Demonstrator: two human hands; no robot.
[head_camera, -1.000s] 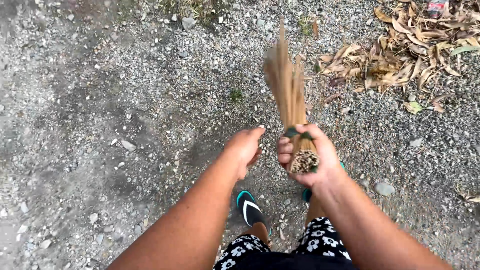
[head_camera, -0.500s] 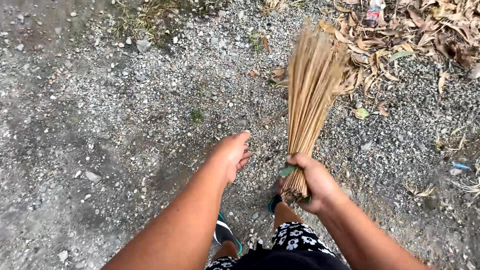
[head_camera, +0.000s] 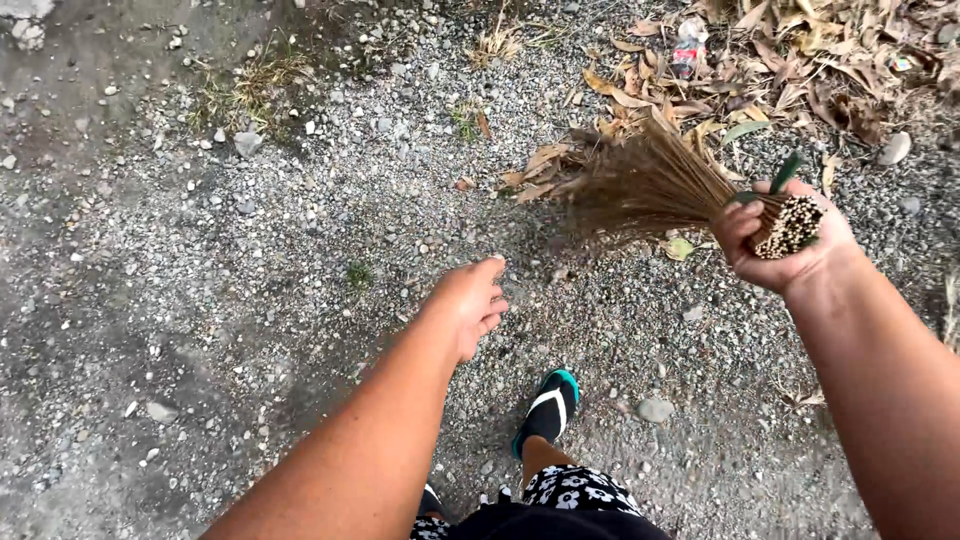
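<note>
A: What does the right hand (head_camera: 775, 245) have?

B: A stick broom (head_camera: 660, 190), a bundle of thin tan ribs. The fingers are wrapped tight around its bound end, where a green tie shows, and the cut butts of the ribs face the camera.

A: And where does the broom lie, taking the pile of dry leaves (head_camera: 790, 70) as the mark?

B: It lies nearly level, just on the near side of the pile. Its splayed tips point away from the hand and reach the loose leaves at the pile's near edge. I cannot tell whether the tips touch the ground; they are blurred.

A: The left hand (head_camera: 470, 305)?

B: It holds nothing. The fingers are loosely curled and slightly apart, and the hand hangs over bare gravel (head_camera: 250, 280), well apart from the pile and clear of the broom's tips.

A: Anything else around the pile?

B: A crushed bit of red and white litter (head_camera: 685, 50) sits within the leaves at the pile's far side. A pale grey stone (head_camera: 894, 148) rests beside the pile, beyond the right hand. A dark sandal with a teal edge (head_camera: 548, 410) stands on the gravel well on the near side of the pile, below and between the two hands, and black shorts with white flowers (head_camera: 575, 490) show at the bottom edge.
</note>
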